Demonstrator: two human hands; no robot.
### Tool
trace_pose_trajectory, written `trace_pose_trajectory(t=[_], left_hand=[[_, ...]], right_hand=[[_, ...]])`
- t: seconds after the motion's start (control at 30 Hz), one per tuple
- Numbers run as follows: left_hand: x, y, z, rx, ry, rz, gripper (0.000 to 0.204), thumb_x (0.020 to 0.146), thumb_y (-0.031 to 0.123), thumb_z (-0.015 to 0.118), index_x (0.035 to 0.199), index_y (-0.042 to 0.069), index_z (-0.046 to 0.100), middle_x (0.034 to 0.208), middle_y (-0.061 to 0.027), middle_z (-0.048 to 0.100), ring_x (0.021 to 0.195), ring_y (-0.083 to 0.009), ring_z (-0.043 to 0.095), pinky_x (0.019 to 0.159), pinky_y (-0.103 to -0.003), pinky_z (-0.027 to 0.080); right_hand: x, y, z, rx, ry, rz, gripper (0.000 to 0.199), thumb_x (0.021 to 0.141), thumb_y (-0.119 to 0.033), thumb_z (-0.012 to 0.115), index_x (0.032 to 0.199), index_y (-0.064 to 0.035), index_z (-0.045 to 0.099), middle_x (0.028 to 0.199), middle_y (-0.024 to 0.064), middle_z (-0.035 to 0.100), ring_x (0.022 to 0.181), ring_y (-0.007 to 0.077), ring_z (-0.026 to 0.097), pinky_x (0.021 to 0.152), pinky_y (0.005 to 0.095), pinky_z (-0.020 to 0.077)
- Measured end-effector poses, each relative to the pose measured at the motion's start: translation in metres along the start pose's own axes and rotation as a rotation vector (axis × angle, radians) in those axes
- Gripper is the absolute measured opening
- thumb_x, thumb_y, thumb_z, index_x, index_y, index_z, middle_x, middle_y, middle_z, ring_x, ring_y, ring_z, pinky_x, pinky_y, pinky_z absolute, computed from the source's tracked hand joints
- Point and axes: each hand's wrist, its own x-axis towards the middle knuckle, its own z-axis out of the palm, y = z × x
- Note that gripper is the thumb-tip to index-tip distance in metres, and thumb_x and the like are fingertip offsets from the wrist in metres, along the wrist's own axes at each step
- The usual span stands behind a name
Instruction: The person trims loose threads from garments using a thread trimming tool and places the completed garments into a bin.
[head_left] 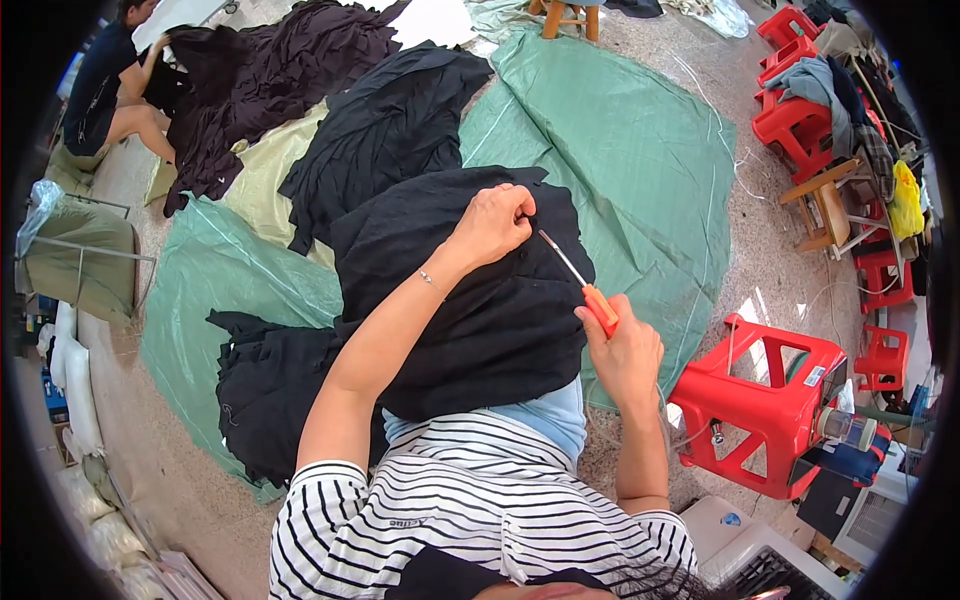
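Observation:
Black cloth (460, 340) lies spread over my lap. My left hand (495, 228) is closed at its upper part, fingertips pinched on a bit of the cloth; the exact spot between them is hidden. In my right hand (630, 355) is an orange-handled tool (598, 305) with a thin metal shaft, much like a screwdriver. Its dark tip points up and left, toward my left fingers, a small gap away from them. Past the lap, a heap of more black cloth (395, 125) spreads over the floor, and another black pile (270, 390) lies at my left.
Green plastic sheeting (620, 180) covers the floor around me. A red plastic stool (770, 400) stands close on my right, with a jar (845, 428) at its edge. Far left, another person (100, 95) sits handling dark brown cloth (250, 85). Red stools (795, 130) line the right.

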Motion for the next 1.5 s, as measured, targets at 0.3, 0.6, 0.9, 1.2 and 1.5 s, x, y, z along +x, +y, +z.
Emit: trace_pose_trajectory(t=[0.3, 0.6, 0.9, 1.2, 1.5], left_hand=[[0.001, 0.0, 0.0, 0.05, 0.003, 0.013, 0.013, 0.074, 0.001, 0.064, 0.087, 0.0, 0.06, 0.083, -0.0156, 0.063, 0.076, -0.033, 0.065, 0.071, -0.042, 0.052], [-0.008, 0.058, 0.01, 0.525, -0.761, 0.039, 0.031, 0.072, 0.024, 0.078, 0.097, 0.007, 0.072, 0.091, -0.012, 0.072, 0.091, -0.0328, 0.068, 0.078, -0.043, 0.053], [0.039, 0.04, 0.034, 0.12, -1.098, -0.463, 0.017, 0.076, 0.014, 0.078, 0.078, -0.001, 0.07, 0.066, -0.0075, 0.062, 0.06, -0.0183, 0.062, 0.052, -0.035, 0.052], [0.037, 0.038, 0.032, 0.136, -1.027, -0.434, 0.018, 0.075, 0.009, 0.079, 0.079, -0.004, 0.068, 0.073, -0.0118, 0.066, 0.06, -0.022, 0.063, 0.055, -0.036, 0.055], [0.033, 0.041, 0.049, 0.063, -1.076, -0.234, 0.035, 0.072, 0.022, 0.085, 0.092, -0.003, 0.072, 0.077, -0.0094, 0.069, 0.069, -0.019, 0.064, 0.063, -0.033, 0.051]], right_hand=[[0.001, -0.003, 0.001, 0.008, 0.045, 0.032, 0.036, 0.092, -0.041, 0.068, 0.089, -0.007, 0.055, 0.062, 0.0201, 0.062, 0.06, 0.0444, 0.062, 0.052, 0.052, 0.0457], [-0.063, 0.013, -0.035, 0.082, 0.003, 0.19, 0.029, 0.09, -0.034, 0.07, 0.095, -0.0079, 0.06, 0.065, 0.0199, 0.064, 0.063, 0.0426, 0.064, 0.054, 0.0501, 0.0455], [-0.084, -0.006, -0.024, 0.05, -0.067, 0.11, 0.033, 0.089, -0.037, 0.071, 0.091, -0.0075, 0.056, 0.066, 0.0187, 0.063, 0.06, 0.0425, 0.062, 0.051, 0.0498, 0.0445], [-0.086, 0.005, -0.016, 0.021, -0.019, 0.098, 0.037, 0.091, -0.039, 0.069, 0.085, -0.0078, 0.05, 0.065, 0.0158, 0.064, 0.053, 0.0392, 0.062, 0.044, 0.0474, 0.0429], [-0.097, 0.021, -0.019, 0.036, 0.083, 0.23, 0.029, 0.092, -0.036, 0.068, 0.092, -0.0085, 0.058, 0.068, 0.0158, 0.065, 0.058, 0.0409, 0.063, 0.051, 0.0495, 0.0455]])
